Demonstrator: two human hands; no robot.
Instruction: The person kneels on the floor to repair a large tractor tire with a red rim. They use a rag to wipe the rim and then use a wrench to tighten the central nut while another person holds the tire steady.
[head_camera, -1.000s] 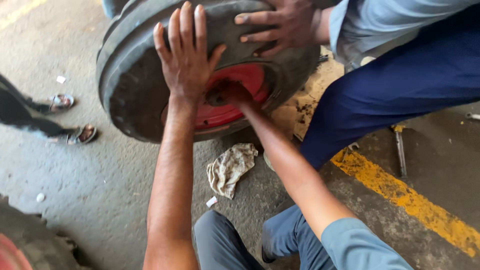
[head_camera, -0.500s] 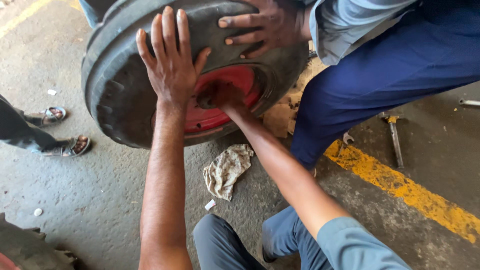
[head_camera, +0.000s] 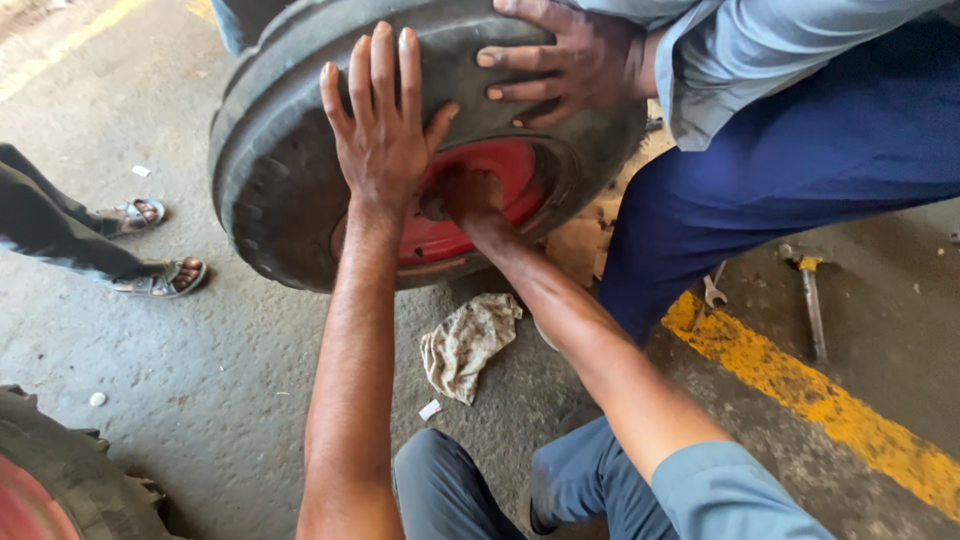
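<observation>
Leaning at the upper middle of the frame, the black rubber tyre (head_camera: 290, 190) has the left hand (head_camera: 385, 135) spread flat on it; the right hand (head_camera: 470, 195) is on the red rim (head_camera: 500, 180), grip unclear. A co-worker's hand (head_camera: 565, 65) presses the top edge. Rough concrete floor (head_camera: 200, 340) lies open at left; a crumpled rag (head_camera: 465, 345) lies below.

A vehicle workshop: stained concrete floor (head_camera: 200, 350), yellow floor line (head_camera: 800, 390), tyres (head_camera: 290, 190), hammer (head_camera: 810, 300).
</observation>
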